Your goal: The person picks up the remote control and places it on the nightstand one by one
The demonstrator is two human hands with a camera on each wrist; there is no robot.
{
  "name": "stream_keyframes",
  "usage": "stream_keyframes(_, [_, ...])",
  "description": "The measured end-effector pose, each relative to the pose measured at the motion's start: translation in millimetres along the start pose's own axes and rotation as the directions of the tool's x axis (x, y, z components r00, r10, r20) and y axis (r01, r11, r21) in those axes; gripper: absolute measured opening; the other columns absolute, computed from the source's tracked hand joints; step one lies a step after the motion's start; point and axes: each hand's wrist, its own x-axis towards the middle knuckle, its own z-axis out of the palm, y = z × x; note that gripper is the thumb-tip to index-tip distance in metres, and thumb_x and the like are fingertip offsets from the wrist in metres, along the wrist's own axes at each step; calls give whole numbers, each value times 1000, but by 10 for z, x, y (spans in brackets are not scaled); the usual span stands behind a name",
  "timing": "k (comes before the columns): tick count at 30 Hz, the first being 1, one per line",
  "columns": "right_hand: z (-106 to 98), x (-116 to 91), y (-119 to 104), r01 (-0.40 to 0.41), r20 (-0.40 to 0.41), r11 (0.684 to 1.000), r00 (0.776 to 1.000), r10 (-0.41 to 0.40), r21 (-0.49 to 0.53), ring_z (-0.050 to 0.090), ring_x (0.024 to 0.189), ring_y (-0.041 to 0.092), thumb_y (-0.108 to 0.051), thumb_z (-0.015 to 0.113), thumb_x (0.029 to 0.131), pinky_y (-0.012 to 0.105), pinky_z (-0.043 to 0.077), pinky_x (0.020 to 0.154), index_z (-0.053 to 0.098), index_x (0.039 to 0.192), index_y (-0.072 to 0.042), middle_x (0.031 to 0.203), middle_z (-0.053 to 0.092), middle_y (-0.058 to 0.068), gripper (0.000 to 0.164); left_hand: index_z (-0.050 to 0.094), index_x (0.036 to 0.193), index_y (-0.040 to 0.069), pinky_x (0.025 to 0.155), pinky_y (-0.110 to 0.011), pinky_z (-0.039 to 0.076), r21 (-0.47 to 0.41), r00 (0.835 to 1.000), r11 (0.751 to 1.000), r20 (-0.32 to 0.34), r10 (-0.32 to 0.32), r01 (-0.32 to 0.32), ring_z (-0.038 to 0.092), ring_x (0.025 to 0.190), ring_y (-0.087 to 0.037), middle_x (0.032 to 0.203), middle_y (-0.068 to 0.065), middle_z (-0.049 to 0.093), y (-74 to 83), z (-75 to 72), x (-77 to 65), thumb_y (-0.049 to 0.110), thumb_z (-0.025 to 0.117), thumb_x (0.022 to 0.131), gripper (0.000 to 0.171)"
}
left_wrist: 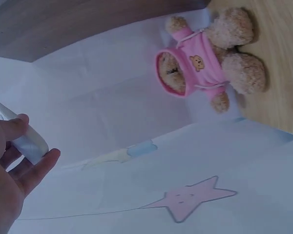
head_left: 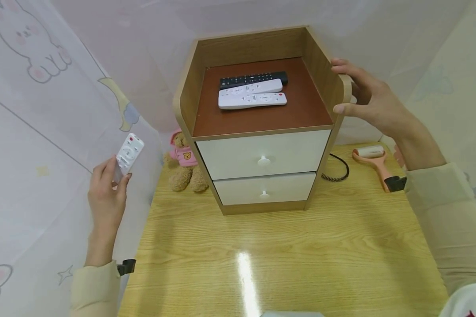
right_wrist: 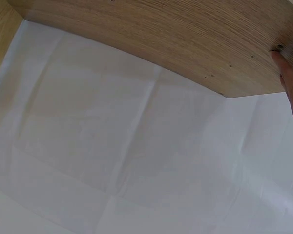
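My left hand [head_left: 108,193] holds a white remote control [head_left: 129,152] by its lower end, up off the table at the left; its red button is at the top. In the left wrist view, thumb and fingers pinch the remote's end [left_wrist: 31,146]. A small wooden cabinet [head_left: 263,209] with two white drawers stands at the back of the table. On its brown top lie a black remote [head_left: 254,79] and two white remotes, overlapping. My right hand [head_left: 374,99] grips the cabinet's right side panel [head_left: 321,70], thumb at the front edge and fingers over the top.
A teddy bear [head_left: 186,156] in a pink hoodie sits left of the cabinet. To the right lie a coiled black cord [head_left: 337,178] and an orange lint roller [head_left: 377,163]. Patterned sheets [head_left: 35,132] hang behind and at the sides. A white object [head_left: 291,314] shows at the bottom edge.
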Motion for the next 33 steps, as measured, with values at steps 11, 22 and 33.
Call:
stream_keyframes(11, [5, 14, -2, 0, 2, 1000, 1000, 0, -3, 15, 146, 22, 26, 57, 78, 18, 39, 103, 42, 143, -2, 159, 19, 8, 72, 58, 130, 0, 72, -5, 36, -34, 997, 997, -28, 74, -75, 57, 102, -40, 118, -26, 58, 323, -188, 340, -5, 74, 79, 54])
stream_keyframes(22, [7, -13, -10, -16, -3, 1000, 1000, 16, -20, 13, 147, 20, 26, 57, 79, 17, 38, 104, 41, 143, -3, 159, 18, 7, 73, 59, 130, 1, 75, -1, 36, -46, 990, 989, -6, 142, -142, 58, 103, -38, 118, -25, 58, 596, -263, 657, -4, 74, 79, 53])
stream_keyframes(33, [19, -17, -23, -10, -2, 1000, 1000, 10, -16, 14, 147, 21, 26, 57, 79, 17, 39, 103, 41, 144, -3, 159, 18, 7, 73, 60, 128, 1, 79, -4, 36, -42, 973, 973, 36, 230, -228, 58, 103, -35, 119, -20, 60, 906, -271, 915, -2, 76, 79, 52])
